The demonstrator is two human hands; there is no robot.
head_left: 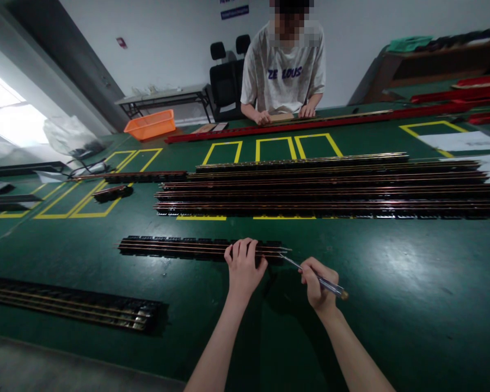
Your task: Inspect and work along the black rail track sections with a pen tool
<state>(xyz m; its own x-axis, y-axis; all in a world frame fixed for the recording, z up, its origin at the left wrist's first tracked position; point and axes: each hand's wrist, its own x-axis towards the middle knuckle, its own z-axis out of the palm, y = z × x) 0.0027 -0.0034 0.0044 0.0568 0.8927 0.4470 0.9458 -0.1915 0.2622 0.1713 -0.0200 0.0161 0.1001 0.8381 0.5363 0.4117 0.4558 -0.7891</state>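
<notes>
Left hand (244, 267): ours lies over a dark strip (179, 247).
Right hand (319, 293): we grip a slim tool (332, 286), tip at the strip's right end.
Green surface (445, 332): we see longer strips (318, 191) beyond.

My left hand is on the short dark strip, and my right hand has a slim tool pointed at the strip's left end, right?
Not quite: the slim tool in your right hand points at the strip's right end, as the head view shows. Your left hand is on the short dark strip.
</notes>
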